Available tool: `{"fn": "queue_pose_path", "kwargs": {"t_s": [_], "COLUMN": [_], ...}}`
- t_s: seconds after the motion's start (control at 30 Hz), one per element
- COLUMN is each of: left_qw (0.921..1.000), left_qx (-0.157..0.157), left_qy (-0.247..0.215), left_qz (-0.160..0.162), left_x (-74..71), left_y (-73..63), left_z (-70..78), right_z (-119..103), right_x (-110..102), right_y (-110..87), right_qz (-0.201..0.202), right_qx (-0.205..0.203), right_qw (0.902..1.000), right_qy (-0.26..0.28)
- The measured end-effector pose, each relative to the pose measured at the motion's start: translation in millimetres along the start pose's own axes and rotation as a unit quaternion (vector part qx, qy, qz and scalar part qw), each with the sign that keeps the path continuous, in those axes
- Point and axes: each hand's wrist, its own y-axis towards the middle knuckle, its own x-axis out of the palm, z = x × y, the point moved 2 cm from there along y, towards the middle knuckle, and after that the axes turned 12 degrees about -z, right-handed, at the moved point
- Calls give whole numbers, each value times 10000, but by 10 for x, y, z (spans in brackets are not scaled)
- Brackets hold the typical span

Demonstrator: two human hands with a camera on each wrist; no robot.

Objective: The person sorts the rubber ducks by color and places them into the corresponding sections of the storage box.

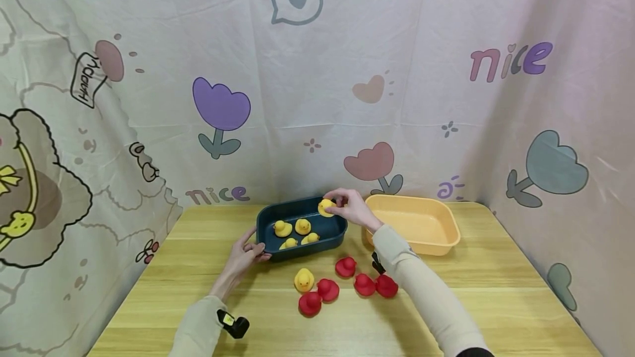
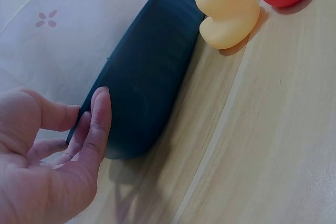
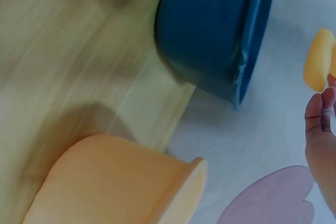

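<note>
Pale sleeves (image 1: 436,302) cross the tabletop (image 1: 506,296); my right fingers (image 3: 314,114) pinch a yellow duck (image 1: 324,207) above the far-right corner of the blue tray (image 1: 307,249), my left fingers (image 2: 98,124) gripping its left rim.

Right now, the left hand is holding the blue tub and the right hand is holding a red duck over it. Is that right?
Not quite: the duck in the right hand is yellow, not red, as the head view shows. The left hand does hold the blue tub.
</note>
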Motion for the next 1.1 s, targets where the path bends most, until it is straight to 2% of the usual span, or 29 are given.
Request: {"fn": "queue_pose_path", "kwargs": {"t_s": [0.5,0.73,1.1], "left_qw": [10000,10000,10000], "left_qx": [57,39,2], "left_qy": [-53,-47,-64], "left_qz": [-7,23,25], "left_x": [6,16,12], "left_y": [-8,-13,-8], "left_z": [-3,12,13], "right_z": [226,293,364], "right_x": [125,183,259], "right_y": [254,304,357], "right_qz": [-326,-376,-436], "right_qx": [673,948,1294], "right_qw": [9972,9948,9906], "right_qy": [-86,62,13]}}
